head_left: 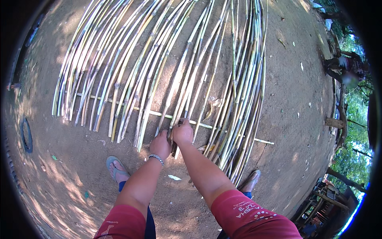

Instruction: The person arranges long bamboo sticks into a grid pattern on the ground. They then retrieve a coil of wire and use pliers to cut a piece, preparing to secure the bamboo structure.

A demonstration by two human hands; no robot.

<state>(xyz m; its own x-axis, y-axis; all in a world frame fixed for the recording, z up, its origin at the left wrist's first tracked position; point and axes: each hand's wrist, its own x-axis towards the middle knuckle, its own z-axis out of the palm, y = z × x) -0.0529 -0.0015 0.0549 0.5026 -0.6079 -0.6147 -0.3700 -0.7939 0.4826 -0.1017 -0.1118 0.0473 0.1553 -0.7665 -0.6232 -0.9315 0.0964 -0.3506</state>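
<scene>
Long jointed cane poles (131,81), pale yellow-green with purplish bands, lie side by side on the ground in front of me. A thinner cross pole (161,114) runs under them near their close ends. My left hand (160,144) is closed around the near end of a pole, a silver bracelet on its wrist. Just right of it and slightly farther away, my right hand (183,132) is closed on a neighbouring pole, partly covering it. Between the hands shows something dark, too small to make out. Both hands' fingertips are mostly hidden.
A denser bundle of poles (247,87) lies to the right. My sandalled feet (117,169) stand either side of the near ends. A dark ring (26,135) lies at far left. Wooden posts (335,123) and a cluttered rack (324,203) border the right side.
</scene>
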